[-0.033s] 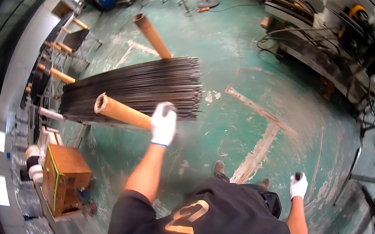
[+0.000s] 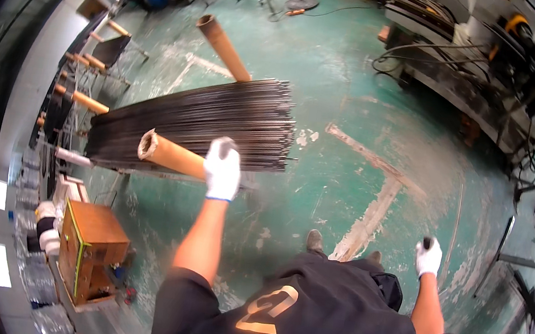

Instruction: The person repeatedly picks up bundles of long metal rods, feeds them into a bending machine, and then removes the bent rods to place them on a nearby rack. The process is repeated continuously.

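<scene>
A thick bundle of long, thin dark rods (image 2: 220,113) lies on a low stand at the left, its uneven ends toward the middle. Two brown cardboard tubes stand up along its sides, a near tube (image 2: 177,156) and a far tube (image 2: 225,50). My left hand (image 2: 222,171), in a white glove with dark fingertips, is over the right part of the near tube, beside the rods. Blur and angle hide its grip. My right hand (image 2: 428,259), gloved the same way, hangs low at my right side, fingers curled. Whether anything is inside it is hidden.
A wooden cabinet (image 2: 93,235) stands at the lower left, near plastic-wrapped goods (image 2: 40,279). A workbench with cables and machinery (image 2: 455,77) runs along the upper right. Metal frames (image 2: 532,263) stand at the right. The green floor (image 2: 325,188) has worn patches.
My left hand has shifted left and slightly up across the near tube. My right hand has barely moved. The whole view has shifted slightly; the rods look the same.
</scene>
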The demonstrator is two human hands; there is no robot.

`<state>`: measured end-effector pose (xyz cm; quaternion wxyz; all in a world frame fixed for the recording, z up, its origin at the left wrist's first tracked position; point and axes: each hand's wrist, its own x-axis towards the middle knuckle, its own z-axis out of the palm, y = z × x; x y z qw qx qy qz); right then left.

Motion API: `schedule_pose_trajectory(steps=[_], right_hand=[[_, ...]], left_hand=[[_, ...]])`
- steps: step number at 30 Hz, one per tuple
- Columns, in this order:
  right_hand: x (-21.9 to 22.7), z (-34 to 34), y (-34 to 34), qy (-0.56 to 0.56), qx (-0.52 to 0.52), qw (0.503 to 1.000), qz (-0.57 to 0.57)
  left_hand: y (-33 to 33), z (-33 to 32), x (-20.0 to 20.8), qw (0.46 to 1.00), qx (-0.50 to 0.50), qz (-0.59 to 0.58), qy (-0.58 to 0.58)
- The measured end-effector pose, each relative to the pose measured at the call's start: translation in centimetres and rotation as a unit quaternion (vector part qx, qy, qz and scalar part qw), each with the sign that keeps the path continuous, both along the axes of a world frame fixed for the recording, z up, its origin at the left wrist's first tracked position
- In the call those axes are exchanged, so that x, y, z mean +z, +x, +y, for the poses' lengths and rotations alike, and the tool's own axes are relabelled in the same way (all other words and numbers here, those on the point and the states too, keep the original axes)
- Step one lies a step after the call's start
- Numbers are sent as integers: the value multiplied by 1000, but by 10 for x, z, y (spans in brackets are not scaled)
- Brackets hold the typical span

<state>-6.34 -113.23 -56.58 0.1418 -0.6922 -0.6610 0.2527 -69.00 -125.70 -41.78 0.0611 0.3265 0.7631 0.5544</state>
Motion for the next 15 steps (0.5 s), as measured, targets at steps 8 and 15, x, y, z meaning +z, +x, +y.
schedule_pose_trajectory(steps=[8,15], right_hand=[[52,111,-327,8,316,949,3],[-12,92,-591,-26,551,834,-9]], left_hand=[[-218,-55,71,861,275,287,-316],[-248,-44,83,813,162,335,-448]])
